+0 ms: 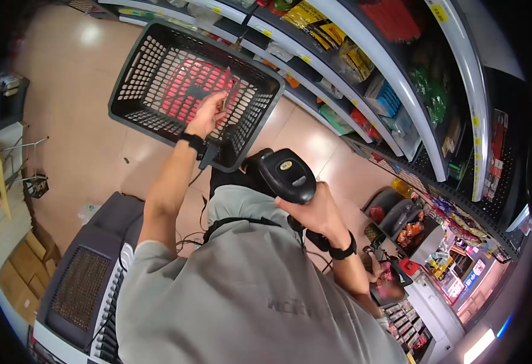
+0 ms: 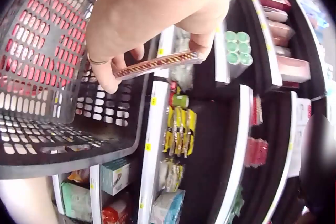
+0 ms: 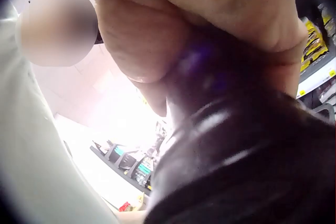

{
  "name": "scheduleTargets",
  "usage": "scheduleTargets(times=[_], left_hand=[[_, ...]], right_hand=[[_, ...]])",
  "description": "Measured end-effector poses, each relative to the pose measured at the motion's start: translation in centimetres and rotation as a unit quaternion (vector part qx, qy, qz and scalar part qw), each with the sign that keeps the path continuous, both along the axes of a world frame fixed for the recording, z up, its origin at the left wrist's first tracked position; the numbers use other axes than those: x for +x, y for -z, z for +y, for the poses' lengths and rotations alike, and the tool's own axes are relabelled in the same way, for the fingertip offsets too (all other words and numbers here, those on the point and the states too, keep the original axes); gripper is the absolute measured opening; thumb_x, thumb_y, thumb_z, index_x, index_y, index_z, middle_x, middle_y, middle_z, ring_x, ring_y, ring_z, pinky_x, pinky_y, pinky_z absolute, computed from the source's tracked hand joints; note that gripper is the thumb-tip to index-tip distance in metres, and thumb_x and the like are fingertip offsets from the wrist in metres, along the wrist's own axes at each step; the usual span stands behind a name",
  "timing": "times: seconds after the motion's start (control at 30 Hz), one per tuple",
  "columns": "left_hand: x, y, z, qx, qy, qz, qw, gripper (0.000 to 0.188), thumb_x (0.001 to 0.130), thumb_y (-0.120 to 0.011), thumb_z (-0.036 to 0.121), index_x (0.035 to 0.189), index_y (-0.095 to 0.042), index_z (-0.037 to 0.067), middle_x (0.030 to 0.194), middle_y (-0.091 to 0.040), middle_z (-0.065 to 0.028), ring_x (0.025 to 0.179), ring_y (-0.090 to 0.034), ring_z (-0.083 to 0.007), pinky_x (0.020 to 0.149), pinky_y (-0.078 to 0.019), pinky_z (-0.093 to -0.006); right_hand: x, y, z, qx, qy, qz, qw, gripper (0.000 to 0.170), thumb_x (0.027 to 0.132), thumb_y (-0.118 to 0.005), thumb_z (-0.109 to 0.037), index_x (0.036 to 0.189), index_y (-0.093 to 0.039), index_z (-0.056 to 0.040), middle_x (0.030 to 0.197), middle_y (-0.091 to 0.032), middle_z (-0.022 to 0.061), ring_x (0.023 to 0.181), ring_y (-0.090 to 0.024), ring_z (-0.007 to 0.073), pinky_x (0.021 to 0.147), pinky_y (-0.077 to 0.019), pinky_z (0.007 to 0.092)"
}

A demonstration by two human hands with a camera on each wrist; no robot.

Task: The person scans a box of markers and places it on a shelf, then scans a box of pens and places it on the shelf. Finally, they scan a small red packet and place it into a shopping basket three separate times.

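My left hand (image 1: pixel 207 115) is over the dark plastic shopping basket (image 1: pixel 120 100) in the head view. Between thumb and fingers it pinches a thin flat pack (image 2: pixel 157 65), seen nearly edge-on in the left wrist view, with fine brown and red lines along its side. What the pack contains cannot be told. The basket wall (image 2: pixel 113 153) stands just beyond the fingers there. My right hand (image 1: pixel 317 209) grips a black barcode scanner (image 1: pixel 287 176) close in front of my body. In the right wrist view, fingers wrap round the scanner's neck (image 3: pixel 210 85), and its dark body fills the lower right.
Stocked shelves (image 1: pixel 363 67) with white price rails curve along the far and right sides. A red patterned area shows through the basket's slotted bottom. At the left stands a grey machine (image 1: pixel 75 285) with a grille. Cables lie on the tiled floor (image 1: pixel 78 103) near my waist.
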State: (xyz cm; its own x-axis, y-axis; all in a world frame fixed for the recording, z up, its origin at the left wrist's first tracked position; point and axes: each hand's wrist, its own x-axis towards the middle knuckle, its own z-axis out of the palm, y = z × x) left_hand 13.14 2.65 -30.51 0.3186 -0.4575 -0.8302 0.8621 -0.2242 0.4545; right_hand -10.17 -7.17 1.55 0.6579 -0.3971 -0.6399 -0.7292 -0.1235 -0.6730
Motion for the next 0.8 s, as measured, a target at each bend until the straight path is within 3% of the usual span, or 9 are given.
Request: scheduleTargets(times=[0.07,0.1,0.13,0.2,0.27,0.37,0.57,0.73,0.8], left_hand=[[-0.4,4.0,-1.9,0.040,0.028,-0.064,0.997,0.042,0.075,-0.074,0.035,0.103,-0.059,0.008,0.097,-0.062,-0.0050,0.093,-0.058,-0.0162,0.091,-0.0446,-0.0369],[-0.5,7.0,-2.7,0.082,0.141,-0.141,0.977,0.051,0.070,-0.076,0.037,0.108,-0.058,0.007,0.098,-0.062,-0.0068,0.095,-0.059,-0.0191,0.092,-0.0447,-0.0366],[-0.3,6.1,-3.4,0.126,0.251,-0.214,0.936,0.060,0.065,-0.079,0.038,0.112,-0.058,0.007,0.100,-0.063,-0.0087,0.096,-0.059,-0.0220,0.093,-0.0447,-0.0363],[-2.1,7.7,-3.9,0.237,0.357,-0.489,0.760,0.071,0.063,-0.077,0.039,0.120,-0.053,0.006,0.117,-0.055,-0.0187,0.115,-0.047,-0.0352,0.102,-0.0380,-0.0401],[-2.7,9.6,-4.7,0.237,0.408,-0.508,0.720,0.069,0.064,-0.076,0.039,0.120,-0.052,0.005,0.119,-0.051,-0.0197,0.119,-0.042,-0.0350,0.103,-0.0354,-0.0409],[-3.6,11.0,-5.9,0.224,0.399,-0.527,0.716,0.068,0.064,-0.077,0.034,0.118,-0.049,0.004,0.118,-0.049,-0.0189,0.115,-0.043,-0.0362,0.101,-0.0378,-0.0411],[-4.9,12.7,-6.4,0.283,0.411,-0.502,0.706,0.070,0.067,-0.080,0.036,0.117,-0.047,0.000,0.124,-0.042,-0.0192,0.120,-0.040,-0.0381,0.101,-0.0392,-0.0420],[-5.5,13.3,-5.3,0.305,0.384,-0.470,0.734,0.061,0.072,-0.075,0.039,0.114,-0.052,0.000,0.119,-0.048,-0.0210,0.116,-0.043,-0.0385,0.098,-0.0396,-0.0447],[-4.2,9.1,-5.0,0.265,0.491,-0.467,0.686,0.059,0.076,-0.066,0.047,0.115,-0.055,0.004,0.112,-0.053,-0.0203,0.108,-0.047,-0.0380,0.091,-0.0411,-0.0460]], right_hand=[[-1.2,0.9,0.1,0.015,0.065,-0.001,0.998,0.031,0.074,-0.077,-0.020,0.092,-0.067,0.0029,0.072,-0.068,0.0123,0.068,-0.063,0.0116,0.064,-0.0503,0.0318],[-2.1,1.6,-0.2,0.032,0.075,0.065,0.995,0.029,0.074,-0.077,-0.020,0.090,-0.068,0.0025,0.071,-0.068,0.0111,0.068,-0.063,0.0106,0.064,-0.0502,0.0313],[-3.1,2.2,-0.3,0.052,0.084,0.132,0.986,0.028,0.075,-0.076,-0.021,0.089,-0.068,0.0021,0.071,-0.068,0.0099,0.068,-0.063,0.0096,0.063,-0.0501,0.0308],[-4.3,3.3,-0.1,0.045,0.141,0.128,0.981,0.025,0.076,-0.075,-0.021,0.087,-0.070,0.0014,0.068,-0.068,0.0082,0.066,-0.063,0.0095,0.061,-0.0500,0.0300],[-6.9,5.0,-0.1,0.110,0.181,0.170,0.962,0.020,0.079,-0.071,-0.018,0.088,-0.070,0.0001,0.073,-0.069,0.0076,0.069,-0.064,0.0096,0.063,-0.0500,0.0282],[-8.2,5.8,0.1,0.181,0.236,0.128,0.946,0.015,0.082,-0.066,-0.012,0.092,-0.068,-0.0010,0.076,-0.068,0.0038,0.071,-0.062,0.0091,0.065,-0.0495,0.0276],[-9.1,7.1,0.2,0.175,0.238,0.126,0.947,0.014,0.083,-0.068,-0.014,0.088,-0.067,-0.0013,0.073,-0.066,0.0023,0.070,-0.060,0.0079,0.064,-0.0482,0.0265],[-9.7,6.3,-0.7,0.143,0.244,0.100,0.954,0.016,0.082,-0.070,-0.017,0.087,-0.068,-0.0018,0.073,-0.066,0.0016,0.069,-0.059,0.0078,0.063,-0.0475,0.0265],[-10.3,5.5,-1.3,0.174,0.236,0.123,0.948,0.017,0.081,-0.071,-0.018,0.088,-0.068,-0.0031,0.074,-0.066,0.0010,0.068,-0.058,0.0075,0.062,-0.0470,0.0267]])
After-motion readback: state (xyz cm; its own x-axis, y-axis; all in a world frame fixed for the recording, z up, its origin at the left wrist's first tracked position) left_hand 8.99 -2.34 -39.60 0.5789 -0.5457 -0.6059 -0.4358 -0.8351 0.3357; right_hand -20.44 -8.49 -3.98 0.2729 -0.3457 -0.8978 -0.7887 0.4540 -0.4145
